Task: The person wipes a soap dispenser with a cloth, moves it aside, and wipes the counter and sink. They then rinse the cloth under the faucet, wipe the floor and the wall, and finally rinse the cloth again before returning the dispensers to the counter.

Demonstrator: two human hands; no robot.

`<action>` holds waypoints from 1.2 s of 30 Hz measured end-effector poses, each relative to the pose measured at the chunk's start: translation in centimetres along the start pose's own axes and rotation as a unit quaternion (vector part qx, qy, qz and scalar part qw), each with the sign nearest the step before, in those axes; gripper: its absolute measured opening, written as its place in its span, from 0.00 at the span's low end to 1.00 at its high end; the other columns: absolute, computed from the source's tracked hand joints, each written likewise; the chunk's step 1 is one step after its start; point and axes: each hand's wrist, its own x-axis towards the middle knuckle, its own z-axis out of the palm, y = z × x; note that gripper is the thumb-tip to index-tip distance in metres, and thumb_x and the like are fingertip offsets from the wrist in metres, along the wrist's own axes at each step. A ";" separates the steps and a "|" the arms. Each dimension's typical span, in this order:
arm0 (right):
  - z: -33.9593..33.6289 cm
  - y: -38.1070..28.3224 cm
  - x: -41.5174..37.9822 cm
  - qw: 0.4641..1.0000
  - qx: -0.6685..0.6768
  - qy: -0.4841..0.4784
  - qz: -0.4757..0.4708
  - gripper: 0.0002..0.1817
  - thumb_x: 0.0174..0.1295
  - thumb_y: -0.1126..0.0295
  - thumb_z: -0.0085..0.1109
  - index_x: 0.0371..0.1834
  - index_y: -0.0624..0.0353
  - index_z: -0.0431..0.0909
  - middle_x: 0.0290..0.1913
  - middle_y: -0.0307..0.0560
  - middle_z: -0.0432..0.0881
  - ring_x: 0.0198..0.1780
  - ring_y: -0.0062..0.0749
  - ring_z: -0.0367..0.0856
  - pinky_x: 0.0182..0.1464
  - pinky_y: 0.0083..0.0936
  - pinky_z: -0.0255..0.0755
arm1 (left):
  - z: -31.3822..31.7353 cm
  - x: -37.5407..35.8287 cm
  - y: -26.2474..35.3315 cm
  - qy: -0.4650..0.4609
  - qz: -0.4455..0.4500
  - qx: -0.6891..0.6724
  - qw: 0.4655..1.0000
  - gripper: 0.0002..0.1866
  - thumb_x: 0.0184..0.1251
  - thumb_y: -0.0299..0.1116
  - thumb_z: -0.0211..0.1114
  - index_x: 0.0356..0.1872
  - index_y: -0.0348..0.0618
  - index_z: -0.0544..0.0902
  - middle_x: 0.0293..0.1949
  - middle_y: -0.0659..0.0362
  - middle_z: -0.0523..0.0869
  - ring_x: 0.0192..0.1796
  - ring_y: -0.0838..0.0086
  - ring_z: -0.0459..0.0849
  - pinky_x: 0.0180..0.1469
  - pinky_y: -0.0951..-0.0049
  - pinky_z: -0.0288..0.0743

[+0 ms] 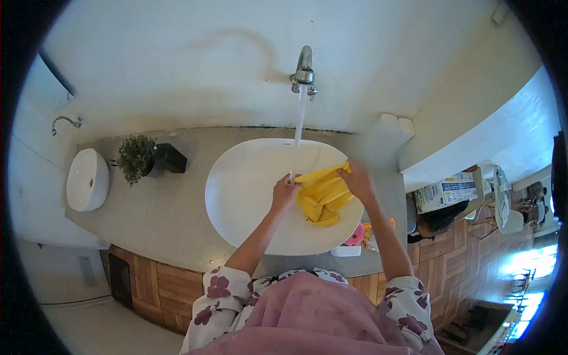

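A yellow cloth hangs stretched between my two hands over the white oval basin. My left hand pinches its left upper corner, close to the falling water. Its right upper edge is gripped by my right hand, near the basin's right side. The lower part of the cloth bunches in folds against the inside of the basin. From the chrome wall tap a stream of water runs down beside my left hand.
A potted plant and a dark box-like container stand left on the grey counter. Farther left is a second white basin. By my right forearm lie a pink scrubber-like item, a colourful packet and a white dish.
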 end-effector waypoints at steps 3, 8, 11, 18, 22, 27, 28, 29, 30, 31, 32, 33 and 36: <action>1.6 0.7 0.7 0.999 0.012 0.037 -0.001 0.21 0.56 0.59 0.59 0.47 0.62 0.71 0.43 0.60 0.75 0.49 0.57 0.73 0.50 0.45 0.68 | 1.6 2.1 -3.9 0.052 0.004 -0.009 0.999 0.19 0.57 0.34 0.63 0.49 0.39 0.77 0.38 0.53 0.85 0.41 0.69 0.83 0.47 0.71 0.74; 2.6 0.1 0.6 0.984 0.112 0.062 0.123 0.22 0.59 0.57 0.54 0.47 0.65 0.71 0.41 0.61 0.79 0.46 0.55 0.77 0.49 0.42 0.70 | 3.6 2.0 -8.5 0.029 -0.051 -0.089 0.994 0.23 0.65 0.35 0.59 0.58 0.37 0.69 0.40 0.55 0.83 0.42 0.75 0.82 0.44 0.74 0.76; 3.1 0.3 0.5 0.930 0.342 0.025 0.133 0.19 0.61 0.59 0.54 0.46 0.65 0.73 0.39 0.52 0.80 0.40 0.40 0.80 0.44 0.33 0.72 | 3.6 -0.4 -6.5 0.015 -0.125 -0.125 0.984 0.24 0.65 0.37 0.60 0.58 0.36 0.68 0.41 0.55 0.83 0.45 0.73 0.81 0.50 0.72 0.74; 1.8 -4.4 0.4 0.849 0.492 -0.001 0.194 0.16 0.64 0.61 0.52 0.47 0.61 0.72 0.40 0.42 0.78 0.40 0.24 0.79 0.42 0.25 0.74 | 3.9 -2.7 -3.9 -0.117 -0.132 -0.197 0.964 0.29 0.63 0.44 0.62 0.60 0.37 0.68 0.41 0.58 0.83 0.48 0.73 0.80 0.49 0.74 0.73; 1.6 -4.6 1.1 0.823 0.535 0.028 0.189 0.14 0.63 0.62 0.53 0.45 0.62 0.72 0.38 0.42 0.78 0.37 0.25 0.78 0.40 0.25 0.74 | 2.8 -0.1 -5.8 -0.162 -0.124 -0.150 0.968 0.30 0.57 0.50 0.68 0.53 0.38 0.74 0.34 0.59 0.83 0.38 0.76 0.80 0.41 0.74 0.73; 1.0 -4.3 1.7 0.803 0.561 0.079 0.186 0.13 0.62 0.64 0.55 0.43 0.62 0.72 0.37 0.43 0.78 0.35 0.27 0.78 0.37 0.26 0.74 | 1.1 -0.2 -3.0 0.003 0.048 0.045 0.998 0.23 0.54 0.43 0.71 0.46 0.40 0.77 0.31 0.60 0.82 0.33 0.74 0.80 0.39 0.73 0.74; 0.6 -4.6 1.7 0.800 0.561 0.086 0.194 0.13 0.62 0.64 0.55 0.43 0.62 0.71 0.37 0.43 0.78 0.36 0.27 0.78 0.37 0.26 0.74 | 0.9 0.0 -3.0 0.001 -0.009 -0.015 1.000 0.19 0.54 0.38 0.71 0.42 0.40 0.77 0.31 0.60 0.82 0.34 0.76 0.79 0.39 0.74 0.74; 0.3 -4.7 1.7 0.798 0.560 0.093 0.202 0.14 0.61 0.64 0.56 0.43 0.62 0.71 0.38 0.44 0.78 0.36 0.27 0.79 0.38 0.26 0.74 | 0.6 0.2 -3.0 -0.003 -0.066 -0.075 0.995 0.15 0.54 0.33 0.70 0.39 0.40 0.77 0.31 0.61 0.82 0.34 0.77 0.79 0.39 0.75 0.73; 0.3 -4.6 1.7 0.797 0.561 0.094 0.203 0.14 0.61 0.64 0.56 0.43 0.62 0.71 0.38 0.44 0.78 0.36 0.27 0.79 0.38 0.26 0.74 | 0.3 0.4 -3.4 -0.004 -0.066 -0.075 0.995 0.15 0.54 0.33 0.70 0.39 0.40 0.77 0.31 0.61 0.82 0.34 0.77 0.79 0.39 0.75 0.73; 0.3 -4.5 1.7 0.805 0.555 0.088 0.192 0.14 0.61 0.65 0.56 0.43 0.62 0.71 0.38 0.44 0.78 0.37 0.27 0.78 0.38 0.26 0.74 | 0.0 0.7 -3.9 0.016 -0.033 -0.070 0.997 0.12 0.54 0.30 0.69 0.36 0.40 0.76 0.31 0.61 0.82 0.34 0.78 0.79 0.39 0.76 0.73; 0.3 -4.3 1.7 0.812 0.549 0.083 0.181 0.14 0.60 0.65 0.56 0.43 0.63 0.71 0.37 0.45 0.78 0.37 0.27 0.78 0.37 0.26 0.74 | -0.3 1.0 -4.3 0.035 -0.001 -0.065 0.997 0.10 0.54 0.26 0.67 0.34 0.39 0.75 0.30 0.61 0.82 0.34 0.79 0.79 0.39 0.77 0.73; 0.6 -3.8 1.8 0.811 0.549 0.084 0.181 0.14 0.60 0.65 0.56 0.43 0.63 0.71 0.37 0.45 0.78 0.37 0.27 0.78 0.37 0.26 0.74 | -0.7 1.0 -4.1 0.034 0.000 -0.064 0.997 0.10 0.54 0.26 0.67 0.34 0.39 0.75 0.30 0.61 0.82 0.34 0.79 0.79 0.39 0.77 0.73; 1.7 -2.5 2.1 0.830 0.533 0.068 0.151 0.14 0.59 0.66 0.57 0.43 0.64 0.71 0.37 0.44 0.77 0.37 0.27 0.76 0.37 0.25 0.72 | -1.9 1.3 -3.8 0.061 0.012 -0.028 0.998 0.08 0.54 0.23 0.64 0.35 0.39 0.75 0.30 0.62 0.82 0.33 0.80 0.79 0.40 0.78 0.73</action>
